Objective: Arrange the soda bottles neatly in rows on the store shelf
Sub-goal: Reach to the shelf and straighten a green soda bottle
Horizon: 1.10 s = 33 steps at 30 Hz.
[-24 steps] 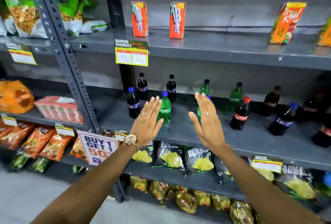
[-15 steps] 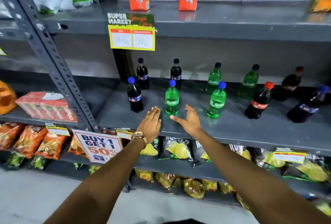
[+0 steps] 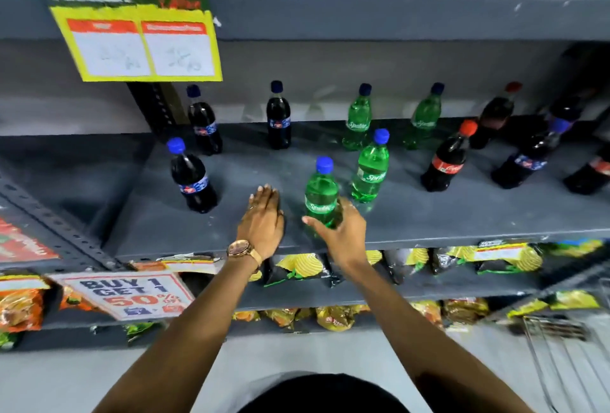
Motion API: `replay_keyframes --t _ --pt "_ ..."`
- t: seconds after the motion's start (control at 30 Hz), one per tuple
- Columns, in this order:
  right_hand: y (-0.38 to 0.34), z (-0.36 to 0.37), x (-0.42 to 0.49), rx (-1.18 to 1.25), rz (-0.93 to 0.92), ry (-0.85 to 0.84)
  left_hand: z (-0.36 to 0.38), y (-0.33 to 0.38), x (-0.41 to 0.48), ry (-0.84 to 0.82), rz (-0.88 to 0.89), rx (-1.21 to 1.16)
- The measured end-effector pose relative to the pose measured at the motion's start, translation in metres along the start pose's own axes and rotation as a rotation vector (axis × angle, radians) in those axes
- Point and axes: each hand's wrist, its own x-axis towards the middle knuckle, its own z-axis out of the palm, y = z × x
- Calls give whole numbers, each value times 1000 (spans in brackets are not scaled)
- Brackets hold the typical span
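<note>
Green plastic soda bottle with a blue cap [image 3: 321, 193], standing near the grey metal shelf's [image 3: 462, 214] front edge, is now gripped low by the right hand [image 3: 340, 231], which half a second ago only reached, while the left hand [image 3: 264, 219] rests flat, fingers together, beside it, so arranging has begun.

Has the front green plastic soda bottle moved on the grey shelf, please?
Yes: the green plastic soda bottle moved toward the shelf's front edge, leaving its neighbouring green bottle behind.
</note>
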Motion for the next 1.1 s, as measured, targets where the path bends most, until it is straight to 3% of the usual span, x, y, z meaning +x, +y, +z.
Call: replay_keyframes --t 0.23,0.5,0.73,0.8,0.97,1.1 --pt "41 -100 3 1 148 311 24 37 19 20 -14 0" --pt "54 -120 84 4 114 183 33 55 28 13 -73 79" --pt "61 -117 78 125 94 153 28 57 25 6 -74 89" --pt "64 -126 57 194 122 253 29 57 25 5 -73 87" --pt "86 -205 57 131 104 745 29 60 26 -1 -87 94" --pt "111 -273 112 -102 320 684 28 60 25 -17 -103 99"
